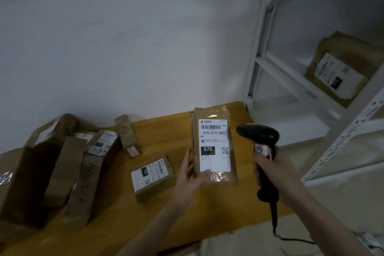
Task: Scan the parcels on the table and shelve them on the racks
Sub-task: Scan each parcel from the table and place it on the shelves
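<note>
A parcel sorting room or small courier depot: brown cardboard parcels (pixel 62 164) bearing printed shipping labels crowd a wooden table (pixel 170 220) against a bare white wall (pixel 124 37). A white metal rack (pixel 291 72) of perforated steel stands beside it, one labelled box (pixel 342 68) on a shelf. A corded black barcode scanner (pixel 261 141) is aimed near a label (pixel 215 145) reading 070-070-A80.

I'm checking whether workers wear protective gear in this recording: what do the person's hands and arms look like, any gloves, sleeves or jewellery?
Both forearms are bare up to the frame edge: no sleeves in view. The left hand and right hand wear no gloves. No rings, watch or wristband show on the visible sides. The dim light hides finer detail.
</note>
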The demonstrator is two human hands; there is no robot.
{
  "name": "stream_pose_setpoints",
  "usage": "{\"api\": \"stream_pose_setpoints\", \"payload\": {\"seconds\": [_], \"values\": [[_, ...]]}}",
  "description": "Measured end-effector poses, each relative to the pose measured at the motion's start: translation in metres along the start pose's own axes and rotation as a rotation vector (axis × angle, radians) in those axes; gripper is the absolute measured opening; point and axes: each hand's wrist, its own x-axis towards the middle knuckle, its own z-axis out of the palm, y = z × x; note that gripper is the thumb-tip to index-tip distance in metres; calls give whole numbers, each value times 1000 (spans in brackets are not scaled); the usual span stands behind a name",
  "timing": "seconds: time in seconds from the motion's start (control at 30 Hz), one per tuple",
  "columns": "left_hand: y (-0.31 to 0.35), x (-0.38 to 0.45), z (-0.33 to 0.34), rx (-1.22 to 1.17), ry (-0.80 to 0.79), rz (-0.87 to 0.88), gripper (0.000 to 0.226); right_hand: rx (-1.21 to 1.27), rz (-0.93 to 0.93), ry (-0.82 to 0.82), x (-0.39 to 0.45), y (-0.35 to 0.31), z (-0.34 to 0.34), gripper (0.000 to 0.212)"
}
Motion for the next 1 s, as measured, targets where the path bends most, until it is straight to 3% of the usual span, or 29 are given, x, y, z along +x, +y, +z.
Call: {"api": "stream_pose_setpoints", "payload": {"seconds": [0.17,0.37,0.77,1.0], "values": [[19,11,13,-44,-16,28,88,-24,-96,-73,-30,-59,24,14],[28,16,15,0,-24,61,111,-18,-44,-40,-31,-67,40,17],[21,15,11,7,-68,59,97,52,51,-37,-33,-60,42,18],[18,17,8,18,-91,67,96,76,-10,29,-25,-40,29,11]]}}
